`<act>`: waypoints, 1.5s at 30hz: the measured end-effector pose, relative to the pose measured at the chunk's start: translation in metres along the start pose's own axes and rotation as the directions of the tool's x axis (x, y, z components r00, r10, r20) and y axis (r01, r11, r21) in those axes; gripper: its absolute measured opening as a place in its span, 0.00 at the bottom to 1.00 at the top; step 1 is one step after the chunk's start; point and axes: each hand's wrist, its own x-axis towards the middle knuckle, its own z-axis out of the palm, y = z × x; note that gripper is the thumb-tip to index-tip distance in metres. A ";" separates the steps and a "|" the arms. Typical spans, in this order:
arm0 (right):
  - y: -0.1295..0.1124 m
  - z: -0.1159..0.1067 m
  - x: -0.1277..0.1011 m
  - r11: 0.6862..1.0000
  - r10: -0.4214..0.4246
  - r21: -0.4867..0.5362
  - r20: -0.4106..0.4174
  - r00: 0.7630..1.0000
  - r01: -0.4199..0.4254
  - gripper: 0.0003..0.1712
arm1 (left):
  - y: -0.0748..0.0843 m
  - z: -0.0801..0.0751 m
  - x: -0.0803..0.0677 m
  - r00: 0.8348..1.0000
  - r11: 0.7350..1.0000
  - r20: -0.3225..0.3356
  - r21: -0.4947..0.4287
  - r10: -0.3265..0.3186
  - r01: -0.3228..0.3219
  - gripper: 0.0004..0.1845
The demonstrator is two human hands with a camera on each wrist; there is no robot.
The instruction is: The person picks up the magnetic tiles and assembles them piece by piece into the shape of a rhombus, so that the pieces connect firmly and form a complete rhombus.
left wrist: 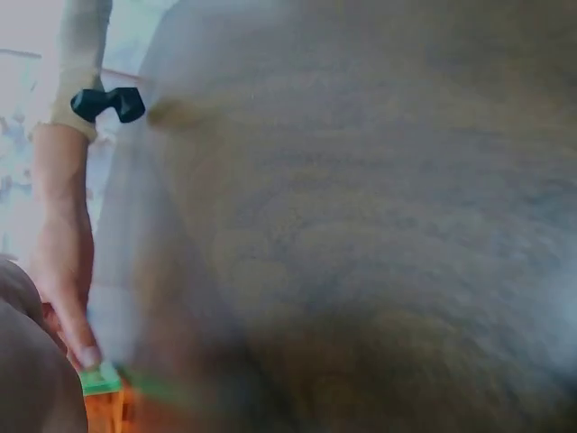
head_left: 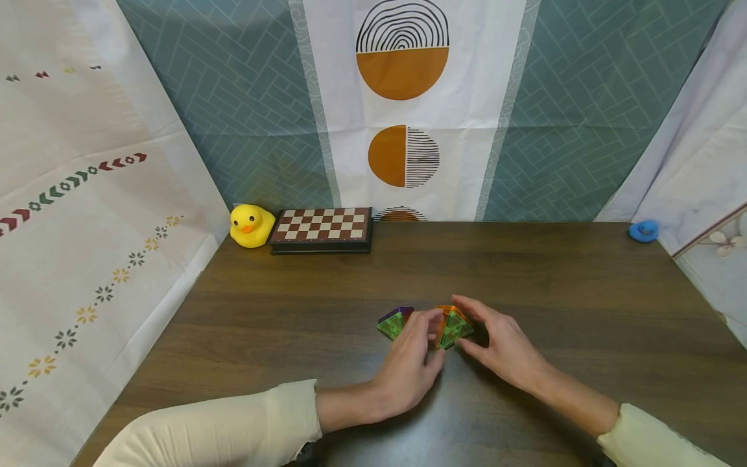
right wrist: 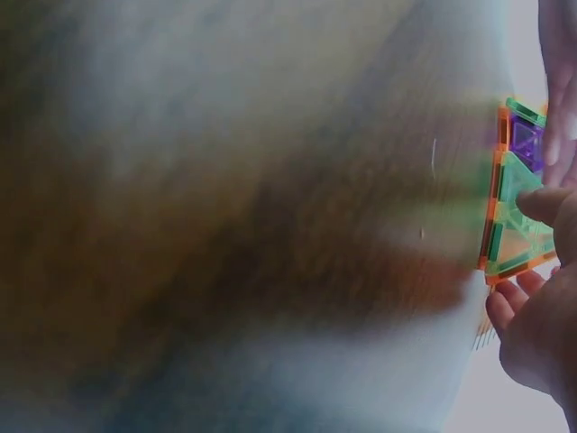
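A small structure of translucent magnetic tiles stands mid-table. Its orange and green part [head_left: 452, 326] is peaked like a little pyramid, and a purple and green part [head_left: 395, 322] sits beside it on the left. My left hand [head_left: 434, 337] curls against the orange and green part from the left and front. My right hand [head_left: 467, 322] pinches it from the right, index finger over the top and thumb low at the front. The right wrist view shows the tiles [right wrist: 512, 212] edge-on with my right fingertips [right wrist: 544, 204] on them. In the blurred left wrist view a right fingertip touches a green tile [left wrist: 101, 382].
A yellow rubber duck [head_left: 251, 225] and a folded chessboard [head_left: 322, 229] lie at the back left of the dark wooden table [head_left: 554, 279]. A small blue toy [head_left: 644, 231] sits at the back right corner. Patterned cloth walls close in the back and both sides.
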 end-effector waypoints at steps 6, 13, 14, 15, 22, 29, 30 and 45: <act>0.000 -0.002 0.003 0.992 -0.123 -0.032 0.026 0.992 0.124 0.52 | -0.007 -0.029 -0.002 0.991 0.981 -0.065 0.169 0.113 -0.101 0.35; -0.001 -0.006 0.007 0.970 -0.210 -0.115 0.040 0.977 0.213 0.34 | -0.039 -0.062 0.006 0.993 0.960 0.017 0.252 0.119 -0.119 0.43; -0.001 -0.006 0.007 0.971 -0.208 -0.114 0.046 0.977 0.213 0.32 | -0.044 -0.065 0.006 0.994 0.960 0.050 0.259 0.098 -0.107 0.44; -0.001 -0.006 0.007 0.972 -0.207 -0.107 0.054 0.977 0.212 0.31 | -0.048 -0.068 0.006 0.994 0.959 0.083 0.266 0.076 -0.096 0.45; -0.002 -0.005 0.007 0.976 -0.200 -0.075 0.079 0.977 0.206 0.28 | -0.069 -0.071 0.002 0.975 0.957 0.216 0.270 0.047 -0.106 0.45; -0.003 -0.003 0.007 0.978 -0.190 -0.076 0.069 0.979 0.195 0.32 | -0.076 -0.065 0.004 0.972 0.951 0.234 0.291 0.037 -0.106 0.37; -0.003 -0.003 0.007 0.981 -0.174 -0.072 0.069 0.982 0.179 0.34 | -0.076 -0.064 0.005 0.972 0.952 0.234 0.291 0.029 -0.099 0.36; 0.001 0.001 0.003 0.994 0.060 -0.100 0.076 0.995 -0.052 0.36 | -0.073 -0.052 0.006 0.975 0.950 0.220 0.295 0.034 -0.099 0.33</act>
